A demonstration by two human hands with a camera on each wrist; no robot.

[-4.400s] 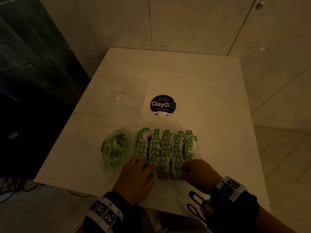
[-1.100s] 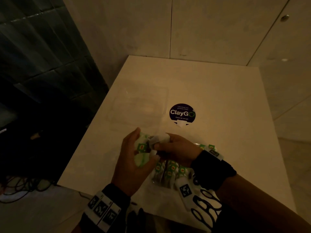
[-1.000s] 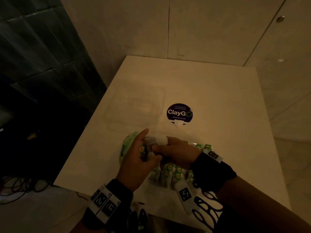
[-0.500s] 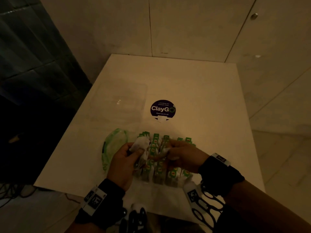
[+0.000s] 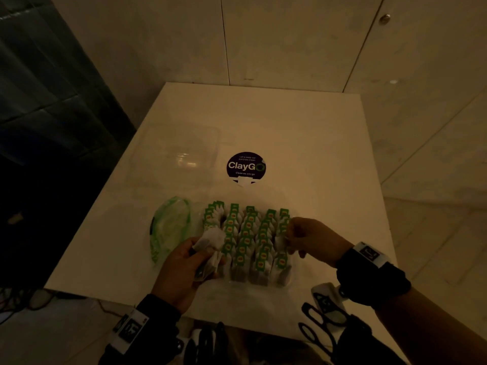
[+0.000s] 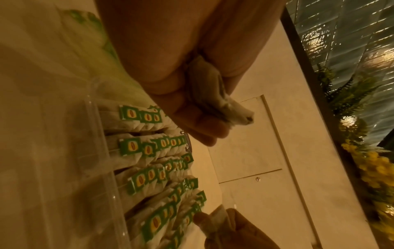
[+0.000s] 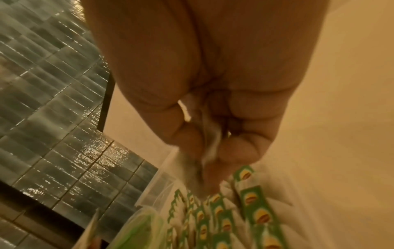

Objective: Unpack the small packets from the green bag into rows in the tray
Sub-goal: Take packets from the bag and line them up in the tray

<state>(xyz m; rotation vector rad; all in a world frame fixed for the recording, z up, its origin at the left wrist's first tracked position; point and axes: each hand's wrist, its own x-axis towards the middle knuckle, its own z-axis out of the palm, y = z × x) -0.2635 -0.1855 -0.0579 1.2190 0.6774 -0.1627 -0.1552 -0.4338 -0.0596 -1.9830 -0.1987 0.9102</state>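
Observation:
A clear tray (image 5: 295, 275) near the table's front edge holds several rows of small white packets with green tags (image 5: 246, 233). The crumpled green bag (image 5: 168, 227) lies just left of it. My left hand (image 5: 203, 248) is at the tray's front left corner and grips a bunch of packets (image 5: 210, 242); the left wrist view shows them squeezed between thumb and fingers (image 6: 215, 94). My right hand (image 5: 288, 237) is over the rightmost row, pinching a single packet (image 7: 210, 139) just above the tags (image 7: 249, 200).
A clear plastic lid or container (image 5: 179, 156) lies behind the bag. A round dark ClayGo sticker (image 5: 246, 165) is on the white table (image 5: 303, 143) behind the tray. A light wall stands behind the table, dark tiles to its left.
Both hands were together on one bundle above the tray's left side. They have separated: the right hand took a packet across to the rightmost row, while the left keeps the bundle.

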